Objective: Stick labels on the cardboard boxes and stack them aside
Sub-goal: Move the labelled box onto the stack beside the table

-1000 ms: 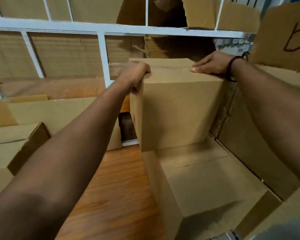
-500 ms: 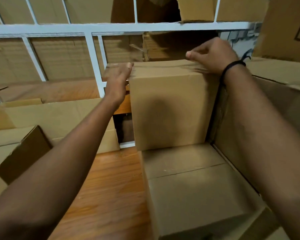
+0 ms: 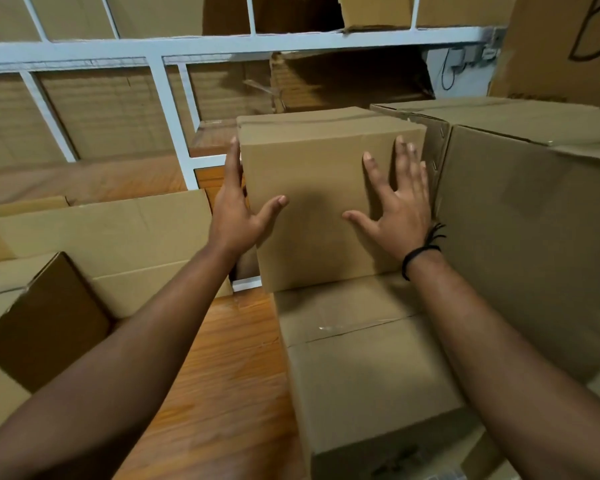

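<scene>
Cardboard boxes are stacked two high at centre: the upper box [image 3: 319, 209] stands upright on the rear part of the lower box [image 3: 368, 368], whose taped top seam faces up. The upper box is closed, with its plain front face toward the camera.

Left hand [image 3: 236, 216]: the palm lies flat against the left side of the upper box, fingers straight and pointing up, and the thumb reaches across the front edge onto the front face. Grip apart, nothing clamped.

Right hand [image 3: 395, 206]: the palm and spread fingers lie flat on the front face near its right edge. Grip apart, nothing clamped. A black band [image 3: 417, 257] circles the right wrist.

A large carton [image 3: 534, 237] stands just beside the stack on the right and rises to about the same height. Flat cartons [image 3: 111, 233] lean at the left. A white rack frame [image 3: 168, 116] stands behind. The wooden floor [image 3: 222, 375] shows between the flat cartons and the lower box.
</scene>
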`<state>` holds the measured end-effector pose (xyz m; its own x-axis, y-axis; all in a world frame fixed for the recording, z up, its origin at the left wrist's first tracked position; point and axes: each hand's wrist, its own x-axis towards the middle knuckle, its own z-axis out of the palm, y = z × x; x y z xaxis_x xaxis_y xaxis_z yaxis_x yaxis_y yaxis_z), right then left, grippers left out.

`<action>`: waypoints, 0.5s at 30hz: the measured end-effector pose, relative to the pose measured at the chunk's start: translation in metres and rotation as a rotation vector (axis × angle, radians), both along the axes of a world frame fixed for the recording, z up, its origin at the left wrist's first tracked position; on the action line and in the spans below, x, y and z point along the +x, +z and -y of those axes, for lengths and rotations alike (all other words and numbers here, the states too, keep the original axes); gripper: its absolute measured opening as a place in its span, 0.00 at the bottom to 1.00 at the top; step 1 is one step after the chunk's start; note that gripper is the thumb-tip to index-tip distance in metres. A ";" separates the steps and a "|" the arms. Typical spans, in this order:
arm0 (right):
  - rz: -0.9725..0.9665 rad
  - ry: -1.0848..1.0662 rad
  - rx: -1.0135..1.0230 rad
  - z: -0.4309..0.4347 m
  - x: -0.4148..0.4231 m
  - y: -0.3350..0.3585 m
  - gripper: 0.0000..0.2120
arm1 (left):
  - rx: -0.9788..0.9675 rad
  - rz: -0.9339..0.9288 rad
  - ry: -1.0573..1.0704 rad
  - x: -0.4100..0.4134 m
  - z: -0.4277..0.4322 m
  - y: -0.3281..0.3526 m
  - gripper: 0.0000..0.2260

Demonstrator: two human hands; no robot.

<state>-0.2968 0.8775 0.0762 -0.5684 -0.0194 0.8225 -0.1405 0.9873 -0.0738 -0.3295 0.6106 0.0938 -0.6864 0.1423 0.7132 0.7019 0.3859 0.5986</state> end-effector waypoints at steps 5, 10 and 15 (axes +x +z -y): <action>0.113 0.004 -0.040 -0.009 -0.010 0.005 0.46 | -0.047 0.051 0.011 -0.007 -0.009 -0.002 0.50; 0.176 -0.003 -0.058 -0.008 -0.013 0.007 0.46 | -0.073 0.061 0.002 -0.014 -0.009 -0.010 0.51; 0.176 -0.038 -0.018 -0.005 -0.006 -0.019 0.49 | -0.155 0.022 0.021 0.012 -0.008 -0.064 0.52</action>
<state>-0.3026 0.8830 0.0573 -0.7036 0.0190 0.7104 -0.0862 0.9900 -0.1119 -0.3174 0.6181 0.0293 -0.7054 0.2347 0.6688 0.6802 0.4894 0.5457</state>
